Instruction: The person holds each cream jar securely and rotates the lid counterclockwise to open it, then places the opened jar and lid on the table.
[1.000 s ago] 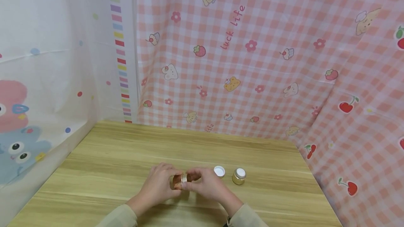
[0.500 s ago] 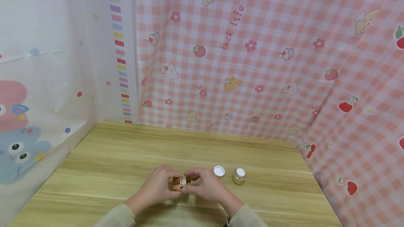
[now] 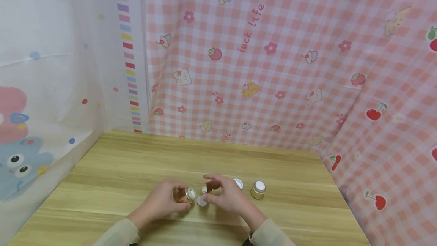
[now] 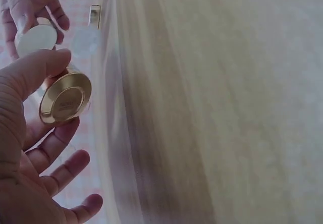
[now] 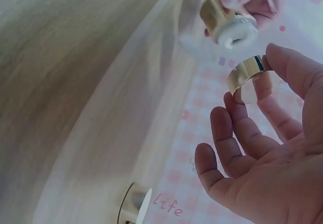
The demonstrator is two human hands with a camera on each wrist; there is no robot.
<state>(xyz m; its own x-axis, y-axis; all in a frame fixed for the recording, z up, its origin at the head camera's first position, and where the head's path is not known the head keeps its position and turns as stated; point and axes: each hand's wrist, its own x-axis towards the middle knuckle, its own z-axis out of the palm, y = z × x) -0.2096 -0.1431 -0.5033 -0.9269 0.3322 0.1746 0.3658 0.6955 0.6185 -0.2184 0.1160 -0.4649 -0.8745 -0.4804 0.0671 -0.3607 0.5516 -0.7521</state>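
Observation:
My left hand (image 3: 165,199) grips a small gold jar (image 4: 65,97) between thumb and fingers. The jar is tipped sideways, its white mouth (image 5: 237,33) towards the right hand. My right hand (image 3: 228,196) pinches a gold screw lid (image 5: 246,74) between thumb and fingertips, apart from the jar. The white inside of this lid (image 4: 36,40) shows in the left wrist view. Between and just below the hands is a thin white disc (image 3: 201,201), blurred in both wrist views.
On the wooden table (image 3: 164,158), right of the hands, stands a second gold jar (image 3: 258,190) with a white top. Beside it another lid (image 3: 238,183) lies white side up, partly hidden by my right hand. Patterned cloths (image 3: 266,67) hang behind and at both sides.
The lid has come off the jar and the hands have moved apart, left hand leftward, right hand slightly rightward. A white disc now shows between them.

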